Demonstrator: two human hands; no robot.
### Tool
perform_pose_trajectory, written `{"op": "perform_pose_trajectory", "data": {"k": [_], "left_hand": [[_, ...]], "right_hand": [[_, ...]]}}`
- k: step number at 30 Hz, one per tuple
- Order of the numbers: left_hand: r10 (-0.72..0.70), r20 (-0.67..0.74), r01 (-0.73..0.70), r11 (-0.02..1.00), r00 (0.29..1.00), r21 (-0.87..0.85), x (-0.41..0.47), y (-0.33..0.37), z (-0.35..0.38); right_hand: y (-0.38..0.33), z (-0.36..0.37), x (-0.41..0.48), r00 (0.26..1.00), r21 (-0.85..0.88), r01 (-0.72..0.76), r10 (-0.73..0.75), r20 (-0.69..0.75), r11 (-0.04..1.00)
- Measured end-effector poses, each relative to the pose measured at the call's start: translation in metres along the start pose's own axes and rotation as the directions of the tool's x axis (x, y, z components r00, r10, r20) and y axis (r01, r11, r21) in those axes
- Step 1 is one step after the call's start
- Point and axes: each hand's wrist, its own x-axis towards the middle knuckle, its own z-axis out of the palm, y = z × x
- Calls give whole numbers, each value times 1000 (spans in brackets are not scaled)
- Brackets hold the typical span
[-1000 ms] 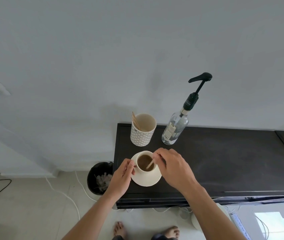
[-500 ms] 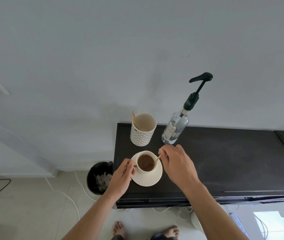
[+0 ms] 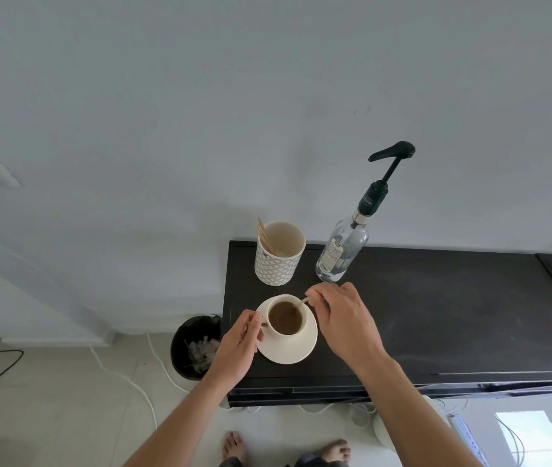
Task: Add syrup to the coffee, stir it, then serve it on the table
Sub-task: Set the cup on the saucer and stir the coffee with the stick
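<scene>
A white cup of brown coffee (image 3: 285,318) stands on a white saucer (image 3: 296,352) near the left end of a dark table (image 3: 436,315). My left hand (image 3: 239,345) pinches the cup's handle at its left side. My right hand (image 3: 342,318) holds a thin wooden stir stick (image 3: 302,302) whose lower end dips into the coffee at the cup's far right rim. Behind the cup, against the wall, stands a clear glass syrup bottle (image 3: 342,251) with a black pump.
A patterned white holder (image 3: 279,254) with several wooden sticks stands left of the bottle. A black waste bin (image 3: 197,345) sits on the floor left of the table, with white cables around it. My bare feet show below the table's front edge.
My right hand has moved right and back from over the cup, carrying the stick from the cup's middle to its far right rim. My left hand stays at the handle.
</scene>
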Motion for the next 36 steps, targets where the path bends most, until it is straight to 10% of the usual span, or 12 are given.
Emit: {"op": "perform_pose_trajectory", "data": {"k": [5, 10, 17, 23, 29, 36], "left_hand": [[-2, 2, 2, 1000, 1000, 27, 1, 0, -1], [-5, -1, 5, 1000, 1000, 16, 0, -1, 0], [1, -3, -1, 1000, 1000, 16, 0, 1, -2], [0, -1, 0, 1000, 1000, 1, 0, 1, -1], [-6, 2, 6, 1000, 1000, -16, 0, 1, -3], [-17, 5, 17, 999, 1000, -32, 0, 1, -1]], "right_hand": [[-5, 0, -2, 980, 84, 37, -53, 194, 996], [3, -4, 1, 1000, -117, 21, -21, 1, 993], [-4, -1, -1, 982, 99, 53, -69, 173, 994], [1, -2, 2, 999, -89, 22, -25, -35, 996], [-5, 0, -1, 980, 90, 60, -76, 183, 994], [-1, -1, 2, 999, -36, 31, -32, -5, 999]]}}
